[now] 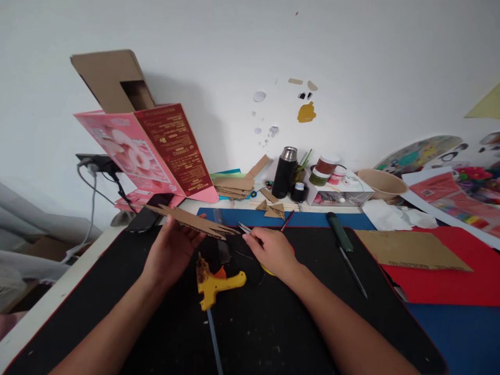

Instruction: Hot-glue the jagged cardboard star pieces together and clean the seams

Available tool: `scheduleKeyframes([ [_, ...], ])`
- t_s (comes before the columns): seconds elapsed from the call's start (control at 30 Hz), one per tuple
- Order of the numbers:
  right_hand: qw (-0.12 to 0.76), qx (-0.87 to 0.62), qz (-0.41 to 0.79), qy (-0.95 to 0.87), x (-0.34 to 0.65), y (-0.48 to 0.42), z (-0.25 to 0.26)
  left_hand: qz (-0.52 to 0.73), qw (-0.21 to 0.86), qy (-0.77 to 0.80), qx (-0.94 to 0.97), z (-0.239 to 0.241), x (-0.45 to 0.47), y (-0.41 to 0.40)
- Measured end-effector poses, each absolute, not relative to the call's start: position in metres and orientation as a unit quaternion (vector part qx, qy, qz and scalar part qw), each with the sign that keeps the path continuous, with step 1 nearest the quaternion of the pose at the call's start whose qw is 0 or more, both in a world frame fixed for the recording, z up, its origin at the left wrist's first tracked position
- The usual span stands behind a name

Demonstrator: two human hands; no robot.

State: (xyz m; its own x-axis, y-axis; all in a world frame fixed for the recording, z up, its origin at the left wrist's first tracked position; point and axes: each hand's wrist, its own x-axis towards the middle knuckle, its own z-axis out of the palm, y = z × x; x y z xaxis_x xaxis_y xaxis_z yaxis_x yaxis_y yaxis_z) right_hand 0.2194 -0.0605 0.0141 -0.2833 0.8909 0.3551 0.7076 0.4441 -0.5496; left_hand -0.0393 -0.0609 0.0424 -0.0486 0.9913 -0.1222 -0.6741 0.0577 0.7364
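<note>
My left hand (172, 247) is closed on a piece of corrugated cardboard (191, 219), thumb at its near edge and fingers underneath. The cardboard is tilted, and its right end is cut into pointed strips. Closed around a pair of scissors (245, 228), my right hand (271, 250) is just right of those points. The metal blades show beyond my fingers; a bit of yellow handle shows below the hand, the rest hidden. Below and between my hands, a yellow hot glue gun (219, 284) lies on the black mat (258, 333).
A pink box (136, 156) stands at the left back. Cardboard scraps (234, 185), a black flask (285, 174) and paint jars (327, 165) line the wall. A green-handled cutter (339, 233) lies right; beyond are flat cardboard (414, 250) and red sheets (464, 286).
</note>
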Motion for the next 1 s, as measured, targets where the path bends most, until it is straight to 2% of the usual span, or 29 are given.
scheduleKeyframes([
  [0.2,0.300,-0.505,0.201,-0.784,0.2165,-0.0635,0.0163,0.643,0.648,0.337,0.233,0.0436,-0.0349,-0.0626],
  [0.57,0.282,-0.482,0.141,-0.817,0.2155,-0.0650,0.0128,0.625,0.653,0.340,0.257,0.0399,-0.0307,-0.0653],
  [1.0,0.261,-0.480,0.129,-0.828,0.2186,-0.0627,0.0154,0.632,0.645,0.344,0.259,0.0406,-0.0313,-0.0638],
])
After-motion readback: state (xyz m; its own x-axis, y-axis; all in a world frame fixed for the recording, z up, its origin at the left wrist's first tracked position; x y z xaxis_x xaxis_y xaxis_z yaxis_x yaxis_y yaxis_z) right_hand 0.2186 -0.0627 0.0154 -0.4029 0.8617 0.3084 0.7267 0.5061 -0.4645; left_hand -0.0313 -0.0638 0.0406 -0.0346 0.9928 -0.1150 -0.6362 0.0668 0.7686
